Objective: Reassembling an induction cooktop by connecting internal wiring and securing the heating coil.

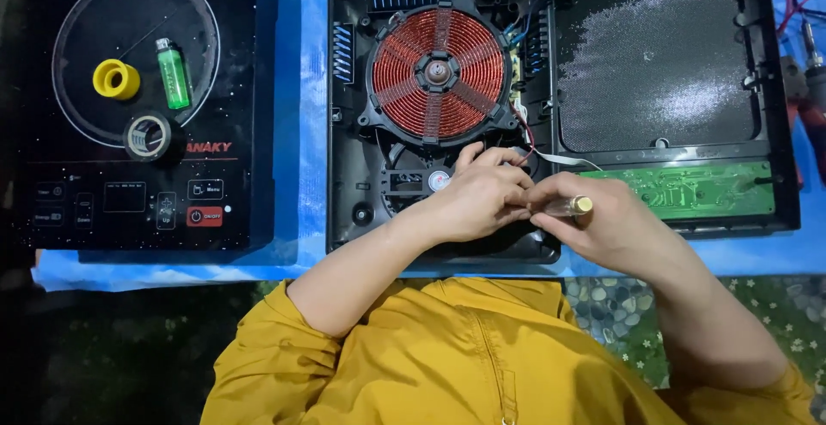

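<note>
Crowded against the near edge of the opened induction cooker base (361, 175), the right hand (602, 223) holds a clear-handled screwdriver (568, 207) in a closed grip, left hand (477, 201) pinching its shaft, copper coil (437, 72) just beyond.

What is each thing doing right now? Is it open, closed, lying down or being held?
Induction cooker: open, copper coil bare.
Glass top panel: off, lying flat.
Green lighter: lying on panel.
Yellow tape roll: lying flat.
Grey tape roll: lying flat.
Screwdriver: held in right hand.
Left hand: resting on cooker.
</note>
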